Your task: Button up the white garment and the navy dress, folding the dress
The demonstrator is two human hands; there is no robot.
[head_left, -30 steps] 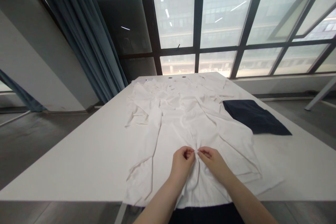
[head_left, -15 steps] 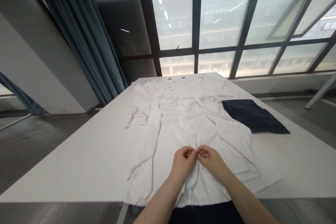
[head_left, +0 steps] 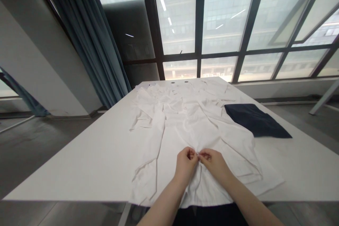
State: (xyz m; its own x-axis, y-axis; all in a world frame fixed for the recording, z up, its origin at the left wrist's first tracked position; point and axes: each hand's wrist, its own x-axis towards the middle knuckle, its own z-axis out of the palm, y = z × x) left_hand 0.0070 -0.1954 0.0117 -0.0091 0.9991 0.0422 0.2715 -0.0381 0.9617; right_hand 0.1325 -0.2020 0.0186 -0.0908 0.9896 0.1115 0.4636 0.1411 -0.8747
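Both grips are pinched shut on the white shirt [head_left: 185,127], the left hand [head_left: 186,165] and right hand [head_left: 214,164] nearly touching at a small fold near the bottom middle of the frame. Not much has changed in the last second: same pinch, same spot. The shirt lies spread out on the table [head_left: 87,155], with a folded navy cloth [head_left: 254,120] just to its right.

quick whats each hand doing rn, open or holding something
Left hand: closed, pinching the front of the white shirt.
Right hand: closed, pinching the white shirt beside the left hand.
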